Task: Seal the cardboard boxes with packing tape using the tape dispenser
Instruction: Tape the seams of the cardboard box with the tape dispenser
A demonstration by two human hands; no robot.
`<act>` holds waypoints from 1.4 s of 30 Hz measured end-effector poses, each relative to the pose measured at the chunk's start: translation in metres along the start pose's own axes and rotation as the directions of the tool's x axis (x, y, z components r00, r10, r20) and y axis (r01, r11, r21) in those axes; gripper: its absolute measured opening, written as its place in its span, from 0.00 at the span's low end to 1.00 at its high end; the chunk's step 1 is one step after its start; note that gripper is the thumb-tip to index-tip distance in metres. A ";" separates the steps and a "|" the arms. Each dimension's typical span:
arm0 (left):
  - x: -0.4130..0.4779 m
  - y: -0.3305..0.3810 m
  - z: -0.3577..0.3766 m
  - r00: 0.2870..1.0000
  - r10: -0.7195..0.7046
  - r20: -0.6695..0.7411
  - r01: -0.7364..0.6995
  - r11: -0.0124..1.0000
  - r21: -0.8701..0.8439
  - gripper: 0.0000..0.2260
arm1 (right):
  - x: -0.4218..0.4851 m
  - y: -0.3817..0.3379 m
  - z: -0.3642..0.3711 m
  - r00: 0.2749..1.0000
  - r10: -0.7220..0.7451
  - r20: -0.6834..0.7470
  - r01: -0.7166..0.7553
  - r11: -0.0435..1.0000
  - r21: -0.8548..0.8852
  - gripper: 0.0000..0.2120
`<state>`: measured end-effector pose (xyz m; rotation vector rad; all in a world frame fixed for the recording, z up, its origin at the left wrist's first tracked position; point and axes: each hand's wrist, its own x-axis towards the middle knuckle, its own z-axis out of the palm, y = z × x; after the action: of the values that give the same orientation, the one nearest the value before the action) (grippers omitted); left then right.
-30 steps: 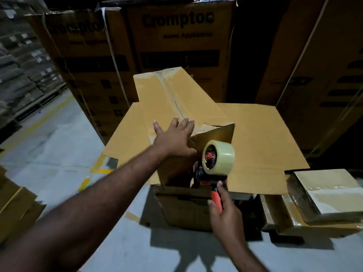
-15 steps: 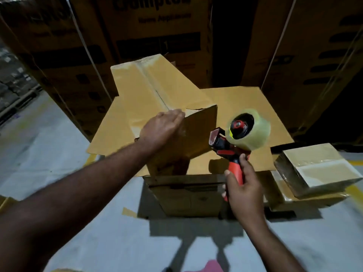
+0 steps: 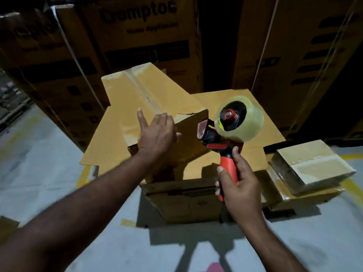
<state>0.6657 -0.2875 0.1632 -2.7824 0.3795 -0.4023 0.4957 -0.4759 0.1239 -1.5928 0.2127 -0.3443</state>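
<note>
Tall stacked cartons (image 3: 137, 36) printed with dark lettering fill the back of my view, standing on a pale warehouse floor (image 3: 49, 154). In front of them I see a wide flat cardboard sheet (image 3: 261, 122) lying across a lower carton (image 3: 176, 201). On it stands the cardboard box (image 3: 141, 95), long and tilted, its top seam running away from me, at the centre of the view. Two plastic-wrapped bundles (image 3: 314, 167) lie stacked at the right, just beside the carton. The left hand (image 3: 156, 134) rests on the box's near upper edge, most fingers bent over it and one finger raised straight. The right hand (image 3: 238, 187) grips the orange handle of the tape dispenser (image 3: 225, 146), fingers wrapped round it, holding it upright just right of the box and apart from it. Its clear tape roll (image 3: 247, 118) sits on top.
</note>
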 end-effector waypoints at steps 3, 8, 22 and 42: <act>-0.006 0.003 -0.004 0.999 0.019 0.042 -0.022 0.996 0.085 0.31 | 0.001 -0.005 0.003 1.000 0.012 0.006 -0.012 0.999 0.053 0.31; -0.003 -0.010 0.004 0.994 0.103 0.025 -0.103 0.995 0.015 0.34 | 0.001 -0.012 0.011 0.999 -0.008 0.054 0.006 0.999 0.042 0.31; -0.040 -0.096 0.047 0.998 0.042 -0.035 -0.046 0.993 -0.110 0.35 | 0.012 -0.041 0.032 0.985 -0.119 0.125 0.107 0.990 0.097 0.31; -0.019 -0.142 0.008 0.926 0.299 0.230 -0.253 0.944 -0.210 0.26 | 0.013 -0.047 0.058 0.974 -0.075 0.212 0.064 0.996 0.060 0.31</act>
<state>0.6806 -0.1491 0.1989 -2.8403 0.7650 0.0674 0.5247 -0.4236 0.1702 -1.5742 -0.0179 -0.2282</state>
